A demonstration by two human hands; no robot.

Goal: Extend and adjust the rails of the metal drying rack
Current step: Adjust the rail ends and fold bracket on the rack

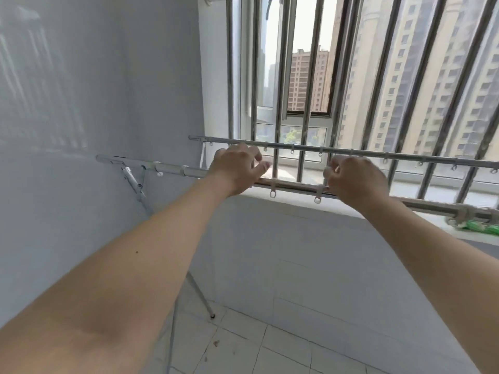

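A pale wall (94, 103) and a tiled floor (270, 346) are framing a corner beside a barred window (305, 76) that is looking out on tall apartment blocks. The left hand (235, 171) is resting over the near rail (172, 168) of the metal drying rack, its fingers (253, 155) curled loosely above the tube rather than clamped round it, so whether it is truly gripping cannot be told. The right hand (356, 179) is sitting further along the same rail, clenched into a loose fist with the rail passing under it; a firm hold cannot be confirmed either. Small hanging rings (272, 194) are dangling from the near rail between the two hands. The far rail (378, 155) is running parallel behind, just in front of the window bars, carrying its own row of rings. At the left end, the rack's folding legs (135, 187) are angling down toward the floor. A green packet (483, 228) is lying on the windowsill (405, 217) at the right.
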